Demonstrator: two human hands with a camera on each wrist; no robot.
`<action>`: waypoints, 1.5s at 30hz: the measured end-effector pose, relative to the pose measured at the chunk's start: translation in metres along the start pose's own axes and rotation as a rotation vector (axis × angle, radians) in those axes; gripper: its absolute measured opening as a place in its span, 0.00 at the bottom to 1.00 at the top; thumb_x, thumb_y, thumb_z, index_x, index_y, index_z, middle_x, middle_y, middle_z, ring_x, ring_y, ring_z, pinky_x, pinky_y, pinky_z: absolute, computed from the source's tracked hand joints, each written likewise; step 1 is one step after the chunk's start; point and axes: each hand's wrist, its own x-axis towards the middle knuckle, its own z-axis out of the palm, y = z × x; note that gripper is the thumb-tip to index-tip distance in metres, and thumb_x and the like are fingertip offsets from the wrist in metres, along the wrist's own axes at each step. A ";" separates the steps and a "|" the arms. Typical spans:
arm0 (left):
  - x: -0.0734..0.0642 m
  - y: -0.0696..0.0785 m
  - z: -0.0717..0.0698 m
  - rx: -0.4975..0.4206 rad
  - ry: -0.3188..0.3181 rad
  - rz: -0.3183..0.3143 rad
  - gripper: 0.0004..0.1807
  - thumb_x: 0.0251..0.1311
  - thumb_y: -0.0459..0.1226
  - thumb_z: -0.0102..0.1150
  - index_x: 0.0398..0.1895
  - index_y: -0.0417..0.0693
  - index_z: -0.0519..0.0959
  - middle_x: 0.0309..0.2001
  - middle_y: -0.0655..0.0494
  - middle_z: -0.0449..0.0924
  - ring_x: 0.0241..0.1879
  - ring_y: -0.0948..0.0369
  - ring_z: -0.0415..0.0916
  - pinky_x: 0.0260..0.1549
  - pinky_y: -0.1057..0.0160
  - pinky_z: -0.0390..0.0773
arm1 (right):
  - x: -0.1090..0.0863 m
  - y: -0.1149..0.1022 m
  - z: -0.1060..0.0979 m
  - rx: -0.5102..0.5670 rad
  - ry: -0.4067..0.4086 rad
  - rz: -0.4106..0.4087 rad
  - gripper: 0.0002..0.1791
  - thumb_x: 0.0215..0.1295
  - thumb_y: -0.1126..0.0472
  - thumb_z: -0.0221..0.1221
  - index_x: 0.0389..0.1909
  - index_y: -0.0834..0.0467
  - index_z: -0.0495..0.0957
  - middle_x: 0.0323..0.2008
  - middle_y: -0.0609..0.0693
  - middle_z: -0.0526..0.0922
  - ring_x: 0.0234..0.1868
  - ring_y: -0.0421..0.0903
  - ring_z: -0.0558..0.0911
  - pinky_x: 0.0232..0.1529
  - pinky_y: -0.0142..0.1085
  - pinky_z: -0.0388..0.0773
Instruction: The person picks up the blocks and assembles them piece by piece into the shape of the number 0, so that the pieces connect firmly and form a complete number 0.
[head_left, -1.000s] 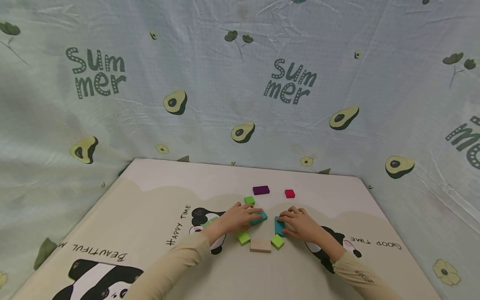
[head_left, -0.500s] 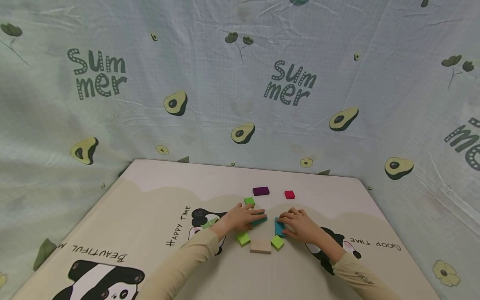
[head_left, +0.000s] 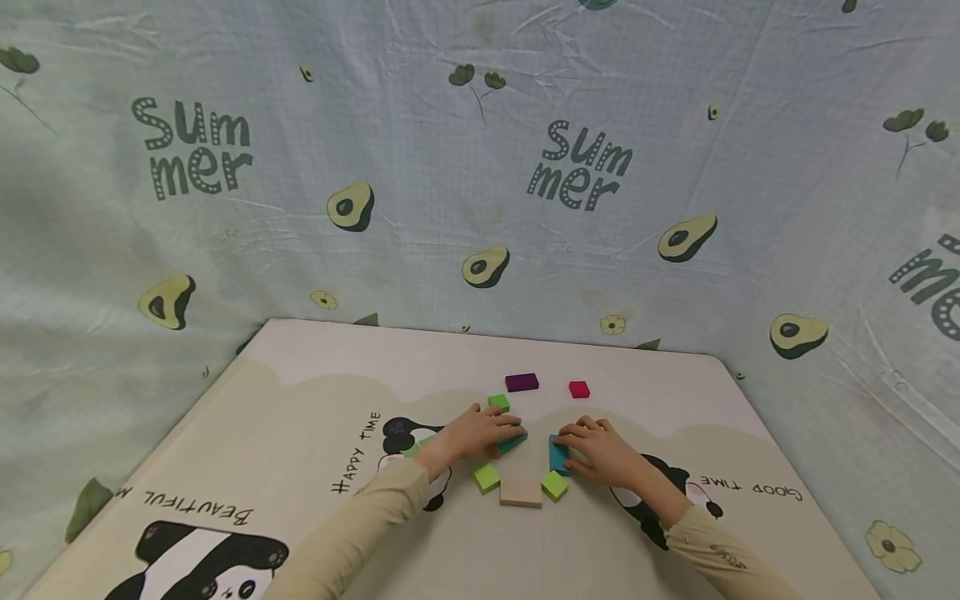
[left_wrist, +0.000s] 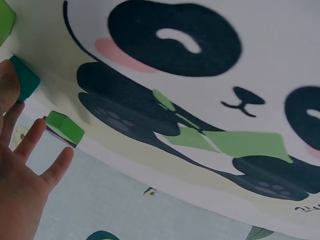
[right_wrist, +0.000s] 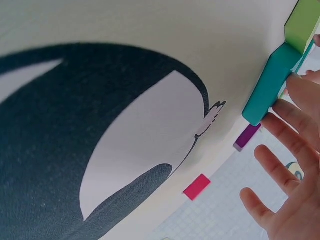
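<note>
Near the middle of the table, my left hand (head_left: 474, 432) pinches a teal block (head_left: 513, 442), its fingers over the top. In the left wrist view the thumb lies against this teal block (left_wrist: 27, 80), while the other fingers spread beside a green block (left_wrist: 65, 127). To the right, my right hand (head_left: 600, 450) holds a second teal block (head_left: 558, 457) by its side and far end. The right wrist view shows thumb and fingertips at that teal block (right_wrist: 270, 82), with the remaining fingers spread. Two green blocks (head_left: 487, 477) (head_left: 554, 485) flank a plain wooden block (head_left: 521, 493) nearer the body.
Beyond the hands lie a purple block (head_left: 522, 382) and a red block (head_left: 579, 389). A green block (head_left: 498, 403) sits just past the left fingers. Panda drawings and lettering cover the table (head_left: 315, 433). A printed curtain (head_left: 420, 167) hangs behind the table's far edge.
My left hand shifts a little right, then back left, and the teal block under it moves slightly left and tilts. The right hand stays still on its block.
</note>
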 end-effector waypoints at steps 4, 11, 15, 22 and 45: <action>-0.004 -0.003 -0.001 -0.021 0.028 -0.001 0.26 0.55 0.49 0.55 0.59 0.60 0.67 0.59 0.63 0.68 0.57 0.59 0.65 0.48 0.56 0.70 | 0.000 0.000 0.000 -0.002 0.001 0.001 0.20 0.56 0.52 0.59 0.49 0.53 0.76 0.47 0.48 0.77 0.47 0.46 0.70 0.43 0.48 0.68; -0.012 -0.007 0.002 -0.018 0.073 0.006 0.25 0.52 0.50 0.57 0.55 0.61 0.71 0.55 0.62 0.72 0.52 0.61 0.66 0.44 0.58 0.71 | -0.001 0.000 0.001 -0.002 0.024 -0.010 0.20 0.55 0.52 0.59 0.49 0.53 0.76 0.47 0.48 0.77 0.46 0.46 0.70 0.43 0.48 0.68; -0.017 -0.010 0.002 -0.020 0.053 -0.008 0.25 0.53 0.50 0.56 0.56 0.61 0.70 0.56 0.61 0.71 0.50 0.61 0.66 0.44 0.58 0.71 | -0.001 0.000 0.001 -0.005 0.027 -0.010 0.20 0.55 0.52 0.59 0.49 0.53 0.76 0.47 0.48 0.77 0.46 0.46 0.70 0.43 0.48 0.68; -0.029 -0.013 -0.001 -0.024 0.066 -0.007 0.25 0.52 0.49 0.58 0.56 0.59 0.71 0.54 0.59 0.72 0.49 0.61 0.67 0.42 0.59 0.70 | -0.001 0.000 -0.002 -0.002 0.022 -0.009 0.20 0.54 0.53 0.60 0.49 0.54 0.76 0.47 0.49 0.77 0.46 0.47 0.70 0.43 0.48 0.69; -0.043 -0.017 0.005 -0.009 0.139 0.003 0.27 0.52 0.53 0.56 0.54 0.54 0.72 0.49 0.56 0.73 0.47 0.60 0.67 0.40 0.60 0.71 | -0.002 0.001 0.003 0.003 0.034 -0.014 0.20 0.55 0.53 0.59 0.49 0.53 0.75 0.47 0.48 0.77 0.46 0.46 0.70 0.43 0.47 0.68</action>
